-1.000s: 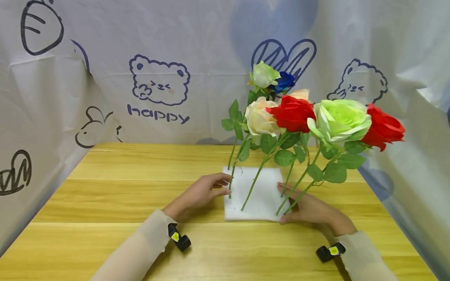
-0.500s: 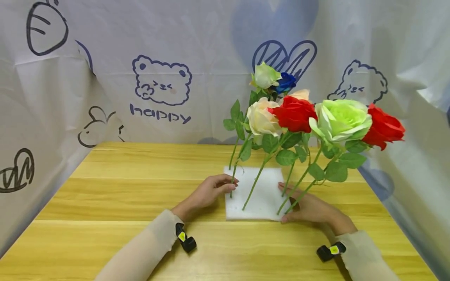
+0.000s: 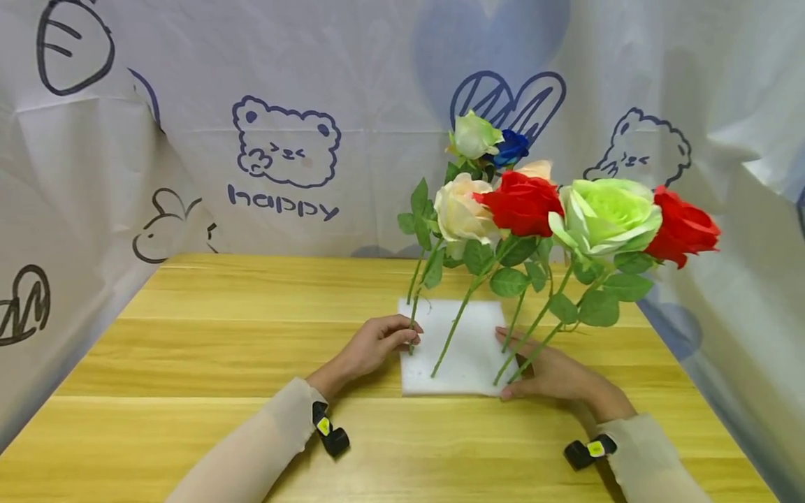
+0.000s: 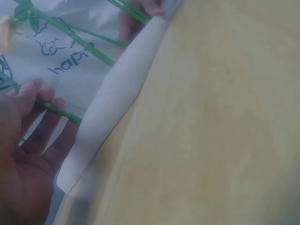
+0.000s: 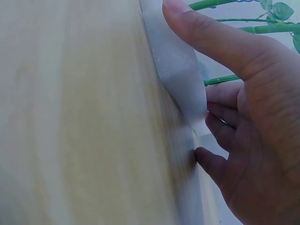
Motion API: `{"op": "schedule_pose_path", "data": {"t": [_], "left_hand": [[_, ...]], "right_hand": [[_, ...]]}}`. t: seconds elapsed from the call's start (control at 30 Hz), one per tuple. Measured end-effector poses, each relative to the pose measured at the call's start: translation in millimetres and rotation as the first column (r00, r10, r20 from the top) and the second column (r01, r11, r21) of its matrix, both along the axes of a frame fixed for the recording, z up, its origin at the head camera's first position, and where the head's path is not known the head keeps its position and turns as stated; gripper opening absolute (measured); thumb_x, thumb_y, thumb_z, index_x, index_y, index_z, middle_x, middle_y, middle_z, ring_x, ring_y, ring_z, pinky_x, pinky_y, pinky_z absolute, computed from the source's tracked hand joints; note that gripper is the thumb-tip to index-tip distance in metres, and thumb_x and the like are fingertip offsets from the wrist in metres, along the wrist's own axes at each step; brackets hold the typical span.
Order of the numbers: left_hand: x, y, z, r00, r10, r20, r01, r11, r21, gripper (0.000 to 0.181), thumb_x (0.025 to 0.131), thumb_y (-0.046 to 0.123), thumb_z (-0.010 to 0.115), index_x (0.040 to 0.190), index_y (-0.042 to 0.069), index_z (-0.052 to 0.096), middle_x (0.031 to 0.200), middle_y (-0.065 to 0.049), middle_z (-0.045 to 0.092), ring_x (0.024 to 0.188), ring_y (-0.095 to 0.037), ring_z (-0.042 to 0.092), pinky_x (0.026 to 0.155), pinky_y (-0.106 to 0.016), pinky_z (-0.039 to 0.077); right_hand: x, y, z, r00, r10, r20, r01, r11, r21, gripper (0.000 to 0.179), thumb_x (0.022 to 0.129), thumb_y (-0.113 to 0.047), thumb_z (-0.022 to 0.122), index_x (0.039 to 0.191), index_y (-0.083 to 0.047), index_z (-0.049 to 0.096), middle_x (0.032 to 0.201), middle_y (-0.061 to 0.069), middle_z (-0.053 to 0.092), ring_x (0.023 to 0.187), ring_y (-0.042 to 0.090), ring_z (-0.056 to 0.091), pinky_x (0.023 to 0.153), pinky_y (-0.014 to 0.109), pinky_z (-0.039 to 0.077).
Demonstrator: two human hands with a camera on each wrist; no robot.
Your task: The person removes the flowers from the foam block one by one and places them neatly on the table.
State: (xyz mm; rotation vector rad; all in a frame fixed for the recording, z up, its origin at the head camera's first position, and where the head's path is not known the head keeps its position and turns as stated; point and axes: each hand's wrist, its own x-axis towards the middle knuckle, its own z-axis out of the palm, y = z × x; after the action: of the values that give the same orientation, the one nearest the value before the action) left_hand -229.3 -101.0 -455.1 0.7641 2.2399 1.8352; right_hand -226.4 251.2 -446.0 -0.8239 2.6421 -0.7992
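Observation:
A white foam block [image 3: 478, 353] lies on the table with several artificial roses standing in it, their stems leaning right. My left hand [image 3: 367, 349] pinches the low part of the cream rose [image 3: 464, 211] stem at the block's left side. In the left wrist view, that green stem [image 4: 58, 110] runs between thumb and fingers into the foam. On the other side, my right hand [image 3: 560, 374] holds the block's right edge, thumb at the front corner and fingers farther back. The right wrist view shows the thumb [image 5: 206, 28] against the foam [image 5: 176, 63].
Two red roses [image 3: 525, 204], a large green rose [image 3: 606, 216], a pale green-white rose [image 3: 476, 136] and a blue rose [image 3: 511, 147] spread above the block. Behind the wooden table [image 3: 220, 349] hangs a white sheet [image 3: 377, 84] with drawings.
My left hand has moved slightly right, and its thumb and fingers have come together on the cream rose's stem. The right hand stays on the foam block.

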Motion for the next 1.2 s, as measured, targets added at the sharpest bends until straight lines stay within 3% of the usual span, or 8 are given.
{"op": "schedule_pose_path", "data": {"t": [0.2,0.7,1.03,1.2], "left_hand": [[1.0,-0.7,-0.2,1.000,-0.003,0.009,0.003,1.000,0.016,0.025,0.103,0.010,0.050,0.112,-0.008,0.064,0.100,-0.012,0.066,0.100,-0.024,0.065,0.087,-0.035,0.055],[4.4,-1.6,11.0,0.999,-0.011,0.030,0.008,0.996,0.089,0.030,0.105,0.014,0.048,0.117,-0.010,0.060,0.104,-0.017,0.066,0.104,-0.031,0.065,0.089,-0.042,0.055],[8.7,-24.6,30.3,0.992,0.122,-0.009,-0.119,0.980,0.160,0.026,0.103,0.011,0.051,0.122,-0.003,0.063,0.111,-0.024,0.064,0.102,-0.026,0.065,0.086,-0.037,0.056],[14.4,-39.1,38.1,0.979,0.201,-0.042,-0.193,0.972,0.134,0.024,0.102,0.008,0.052,0.119,-0.004,0.063,0.112,-0.024,0.066,0.106,-0.037,0.062,0.086,-0.034,0.056]], "right_hand": [[1.0,-1,-1.5,1.000,-0.002,0.004,0.002,1.000,0.003,0.108,0.072,-0.060,0.078,0.157,-0.017,0.025,0.160,0.011,0.020,0.142,0.039,0.024,0.111,0.058,0.027],[2.2,-3,1.3,1.000,-0.006,0.009,0.006,1.000,0.002,0.109,0.071,-0.058,0.079,0.156,-0.013,0.027,0.159,0.009,0.023,0.143,0.036,0.024,0.112,0.055,0.027],[0.2,-3,1.3,1.000,0.015,-0.014,-0.015,1.000,0.001,0.109,0.072,-0.058,0.079,0.156,-0.011,0.027,0.159,0.011,0.023,0.141,0.037,0.029,0.110,0.055,0.030],[-1.0,0,0.7,1.000,0.016,-0.018,-0.016,1.000,0.011,0.110,0.072,-0.060,0.078,0.156,-0.013,0.026,0.160,0.010,0.022,0.141,0.036,0.029,0.110,0.054,0.031]]}}
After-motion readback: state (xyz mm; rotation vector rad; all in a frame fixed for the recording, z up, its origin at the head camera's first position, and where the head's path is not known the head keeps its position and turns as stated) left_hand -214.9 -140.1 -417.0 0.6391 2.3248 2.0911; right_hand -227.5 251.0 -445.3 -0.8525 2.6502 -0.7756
